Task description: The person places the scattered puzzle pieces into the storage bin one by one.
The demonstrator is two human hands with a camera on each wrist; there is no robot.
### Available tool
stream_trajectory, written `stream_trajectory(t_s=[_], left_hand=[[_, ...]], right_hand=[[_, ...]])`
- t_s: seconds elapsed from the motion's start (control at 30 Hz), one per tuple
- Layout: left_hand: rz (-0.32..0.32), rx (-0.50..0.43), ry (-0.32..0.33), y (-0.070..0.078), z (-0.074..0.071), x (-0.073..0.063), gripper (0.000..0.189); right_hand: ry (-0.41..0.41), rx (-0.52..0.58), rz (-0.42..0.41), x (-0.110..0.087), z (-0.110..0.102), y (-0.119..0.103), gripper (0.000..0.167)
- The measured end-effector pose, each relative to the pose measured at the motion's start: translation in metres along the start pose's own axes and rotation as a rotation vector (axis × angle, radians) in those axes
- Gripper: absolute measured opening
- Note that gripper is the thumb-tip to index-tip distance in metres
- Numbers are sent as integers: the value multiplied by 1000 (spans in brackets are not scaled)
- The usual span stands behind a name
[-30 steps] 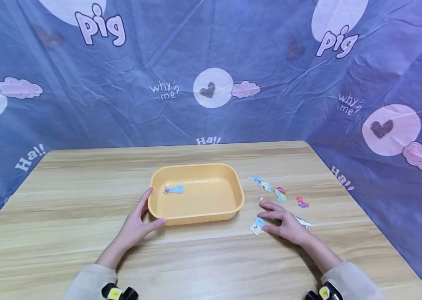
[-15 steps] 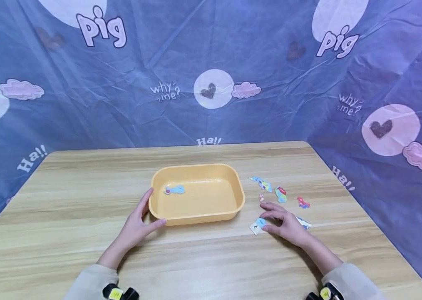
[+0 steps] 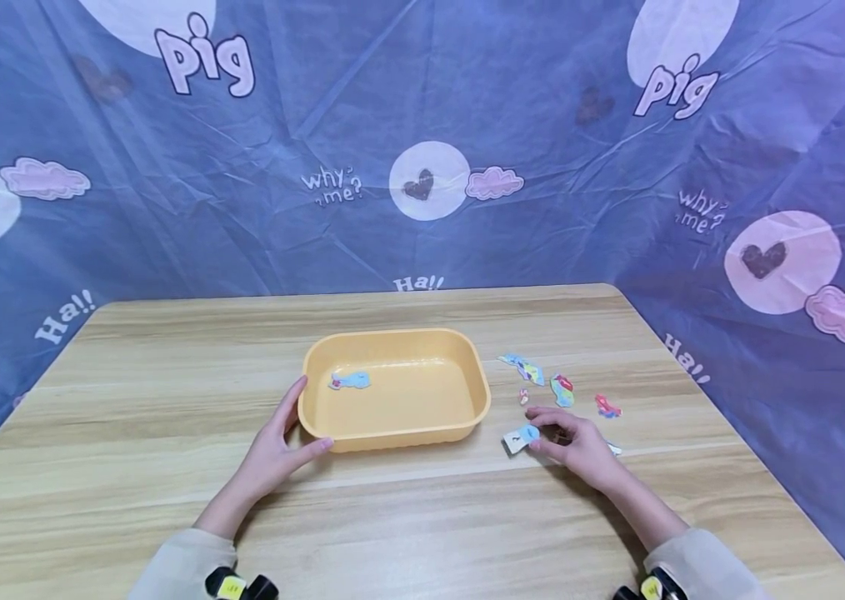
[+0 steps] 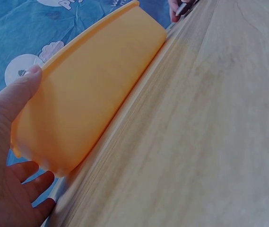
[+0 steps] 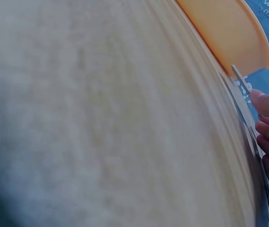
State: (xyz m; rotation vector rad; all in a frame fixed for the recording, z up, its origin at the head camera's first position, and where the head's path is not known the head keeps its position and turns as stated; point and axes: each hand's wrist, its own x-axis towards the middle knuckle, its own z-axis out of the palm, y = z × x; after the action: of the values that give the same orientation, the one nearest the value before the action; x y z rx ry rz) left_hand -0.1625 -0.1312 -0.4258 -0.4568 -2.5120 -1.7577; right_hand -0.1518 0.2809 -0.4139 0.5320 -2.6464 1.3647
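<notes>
A shallow yellow plastic bin (image 3: 392,437) stands on the table, with one light-blue cutout (image 3: 350,381) lying inside at its left. My left hand (image 3: 272,454) holds the bin's near left corner. Its thumb (image 4: 23,92) lies at the rim, and the other fingers reach around the left side. To the right of the bin, my right hand (image 3: 580,450) pinches a flat blue-and-white cardboard cutout (image 3: 520,439) between thumb and fingers. That piece is tilted, partly raised off the table; in the right wrist view its thin edge (image 5: 239,77) sticks out past the thumb.
Loose printed cutouts lie right of the bin: a blue-yellow one (image 3: 523,368), a green-red one (image 3: 562,390), a red one (image 3: 607,407) and a tiny pink one (image 3: 523,397). Another (image 3: 613,448) is partly behind the right hand. Blue printed cloth (image 3: 422,100) hangs behind the table.
My right hand has lifted the blue-and-white cutout from lying flat to tilted, and its fingers have drawn closer together. The left hand and the bin stay in place.
</notes>
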Motion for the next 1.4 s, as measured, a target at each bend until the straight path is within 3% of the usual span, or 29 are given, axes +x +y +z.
stream_trajectory(t_s=[0.17,0.4,0.9,1.1,1.27,1.4], left_hand=[[-1,2,2,1,0,-1,89],[-9,10,1,0,-1,-1,89],[-15,11,0,1,-1,-1,89],[-12,13,4,1,0,-1,89],[0,-2,0,1,1,-2,89],[6,-8,0,1,1,-2,89]], right_hand=[[52,67,59,2,-2,14,24],[113,196,102,3,-8,10,27],[192,358,35,1,-20,-2,23],[206,420,-71,5,-21,35,21],[277,399,-58,9,-23,58,24],[324,445,-71,15,-29,66,26]])
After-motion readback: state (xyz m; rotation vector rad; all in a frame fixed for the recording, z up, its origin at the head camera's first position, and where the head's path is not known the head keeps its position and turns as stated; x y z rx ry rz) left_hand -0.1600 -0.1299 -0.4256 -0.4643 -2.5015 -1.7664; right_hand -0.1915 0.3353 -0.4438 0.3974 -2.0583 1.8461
